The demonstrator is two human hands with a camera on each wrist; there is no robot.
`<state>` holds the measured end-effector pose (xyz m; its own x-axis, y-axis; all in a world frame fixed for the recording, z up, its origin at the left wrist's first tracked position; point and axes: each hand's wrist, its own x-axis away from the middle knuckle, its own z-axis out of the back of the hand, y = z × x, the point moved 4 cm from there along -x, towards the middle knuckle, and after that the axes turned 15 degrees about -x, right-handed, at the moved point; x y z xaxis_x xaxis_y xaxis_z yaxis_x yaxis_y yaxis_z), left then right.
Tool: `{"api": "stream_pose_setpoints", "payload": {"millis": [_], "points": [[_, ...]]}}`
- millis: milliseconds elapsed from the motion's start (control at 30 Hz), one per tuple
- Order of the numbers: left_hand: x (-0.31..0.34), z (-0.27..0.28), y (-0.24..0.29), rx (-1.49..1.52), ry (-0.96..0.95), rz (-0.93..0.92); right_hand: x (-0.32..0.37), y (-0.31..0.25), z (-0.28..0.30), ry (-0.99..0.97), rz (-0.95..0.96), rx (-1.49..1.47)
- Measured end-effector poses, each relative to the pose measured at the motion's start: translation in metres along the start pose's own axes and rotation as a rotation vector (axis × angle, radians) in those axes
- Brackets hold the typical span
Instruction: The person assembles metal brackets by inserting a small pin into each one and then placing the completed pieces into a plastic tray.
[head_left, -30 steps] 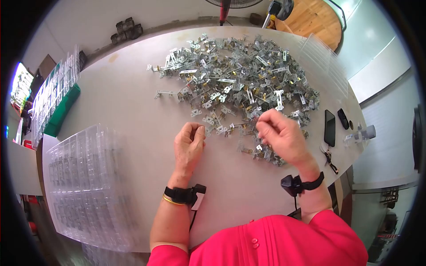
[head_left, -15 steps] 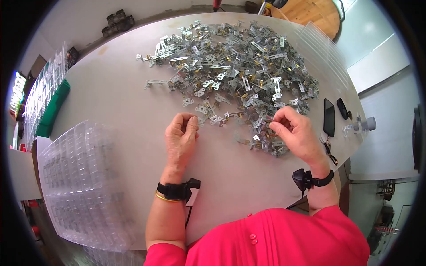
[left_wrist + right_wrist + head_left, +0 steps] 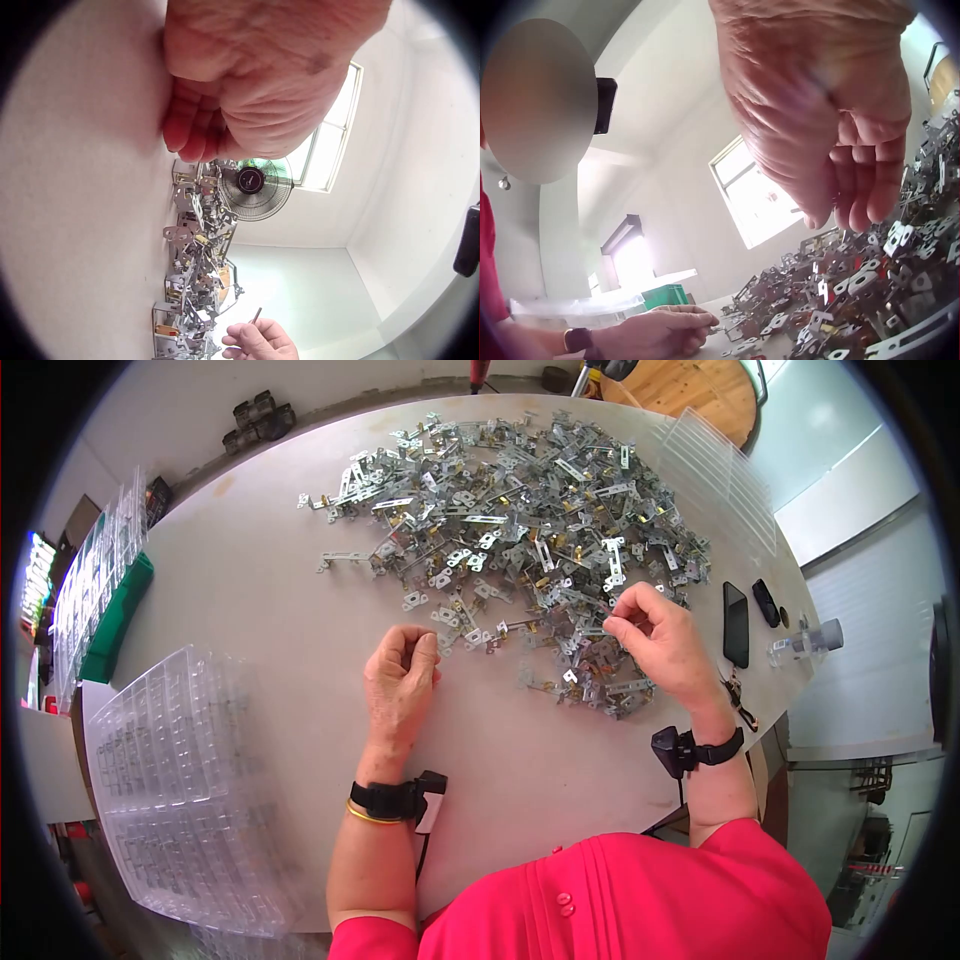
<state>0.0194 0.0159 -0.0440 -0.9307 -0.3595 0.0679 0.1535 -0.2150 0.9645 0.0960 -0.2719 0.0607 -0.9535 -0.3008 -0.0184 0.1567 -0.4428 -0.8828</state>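
Above the near right part of a heap of small metal brackets (image 3: 500, 510), my right hand (image 3: 665, 645) pinches a thin metal pin (image 3: 257, 315) between thumb and forefinger. The pin sticks up past the fingertips in the left wrist view. My left hand (image 3: 398, 685) is low over the table at the heap's near left edge, thumb pressed to the curled forefinger. A small metal part (image 3: 718, 328) shows right at its fingertips in the right wrist view; most of it is hidden. The brackets are silver, with some brass-coloured pieces among them.
Stacked clear plastic trays (image 3: 180, 790) stand at the left, near a green bin (image 3: 118, 620) holding more clear trays. A clear ribbed sheet (image 3: 720, 470) lies at the back right. A phone (image 3: 736, 625), pliers (image 3: 740, 700) and a clear bottle (image 3: 805, 643) lie at the right.
The right hand has moved a little right and nearer the body across the heap, fingers drawn together. The left hand stays by the heap's edge. The head view has shifted slightly.
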Motion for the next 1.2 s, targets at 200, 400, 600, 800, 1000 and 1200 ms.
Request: {"api": "stream_pose_setpoints", "payload": {"millis": [200,400,600,800,1000,1200], "points": [[0.001,0.000,0.005,-0.035,0.002,0.030,-0.003,-0.004,-0.002,0.012,0.061,0.070],[0.000,-0.001,0.001,-0.024,0.004,0.005,0.012,-0.015,0.005,-0.127,0.032,0.188],[0.000,-0.002,0.000,-0.024,0.006,-0.001,0.030,-0.008,0.013,-0.323,0.070,0.406],[-0.001,-0.002,-0.001,-0.024,0.003,-0.007,0.037,0.013,0.016,-0.419,0.089,0.484],[-0.001,0.000,-0.001,-0.039,-0.002,-0.003,0.036,0.017,0.014,-0.464,0.153,0.530],[0.000,-0.001,0.001,-0.035,0.001,0.001,0.035,0.012,0.007,-0.557,0.171,0.415]]}}
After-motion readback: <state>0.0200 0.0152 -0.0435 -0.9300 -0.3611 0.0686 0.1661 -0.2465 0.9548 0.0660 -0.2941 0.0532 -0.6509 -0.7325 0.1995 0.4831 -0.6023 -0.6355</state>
